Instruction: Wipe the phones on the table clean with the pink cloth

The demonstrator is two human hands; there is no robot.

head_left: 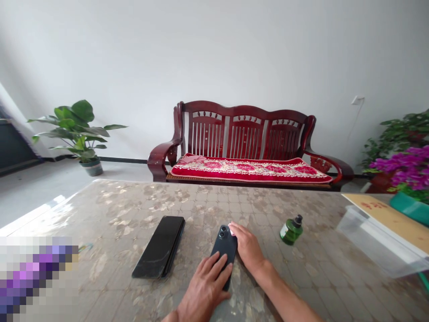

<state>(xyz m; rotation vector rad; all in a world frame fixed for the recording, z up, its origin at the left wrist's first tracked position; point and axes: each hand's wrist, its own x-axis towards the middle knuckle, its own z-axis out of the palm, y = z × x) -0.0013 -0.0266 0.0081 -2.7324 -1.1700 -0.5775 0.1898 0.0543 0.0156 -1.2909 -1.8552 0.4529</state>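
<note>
A dark smartphone (221, 245) lies back side up on the table, its camera lenses at the far end. My left hand (209, 281) rests on the near part of it, fingers stretched out flat across its back. My right hand (248, 248) is at the phone's far right corner, beside the lenses. Its fingers are closed on a small white piece (232, 230), maybe tissue or cloth, mostly hidden under the fingertips. To the left lies a large black device (157, 248) with a glossy screen, on top of another dark flat thing. A green pump bottle (291, 230) stands to the right.
A patterned cloth (110, 214) covers the table. At the right are a clear plastic box (372, 248) with a tan board (392, 217) on it and purple flowers (409, 167). Beyond stand a wooden bench (246, 109) and a potted plant (92, 167). A blurred patch covers the lower left.
</note>
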